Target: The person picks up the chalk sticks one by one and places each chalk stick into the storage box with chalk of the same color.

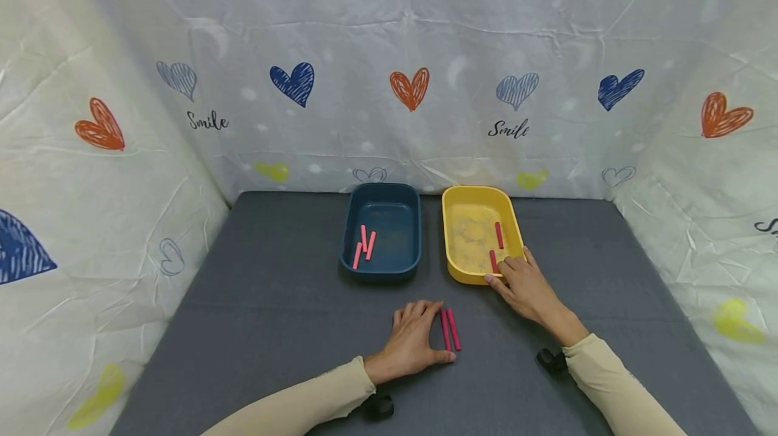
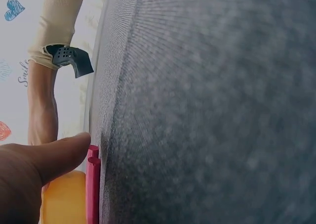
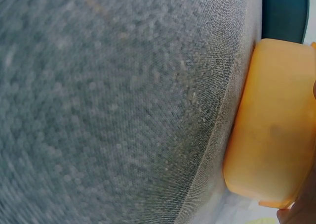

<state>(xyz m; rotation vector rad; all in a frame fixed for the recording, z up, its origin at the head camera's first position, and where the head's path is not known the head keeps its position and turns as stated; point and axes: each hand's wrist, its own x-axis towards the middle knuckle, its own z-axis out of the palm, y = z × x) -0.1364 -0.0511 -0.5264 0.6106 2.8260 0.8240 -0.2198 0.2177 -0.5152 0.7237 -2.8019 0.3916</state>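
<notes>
My left hand (image 1: 413,338) rests by the cloth surface, thumb and fingers spread apart. Two dark pink sticks (image 1: 455,329) lie side by side right by its thumb and index finger; the left wrist view shows the thumb over the ends of the sticks (image 2: 93,189). At the near right corner of the yellow tray (image 1: 454,247), my right hand (image 1: 529,291) reaches over the rim. Its thumb is at the front rim and its index finger is bent inside, beside a dark red stick (image 1: 493,260). I cannot tell whether it pinches that stick. Another red stick (image 1: 499,235) lies farther back.
Left of the yellow tray stands a dark blue tray (image 1: 398,247) with three light pink sticks (image 1: 364,238) inside. A grey cloth (image 1: 273,287) covers the table. White curtains (image 1: 352,11) printed with hearts hang behind and at both sides.
</notes>
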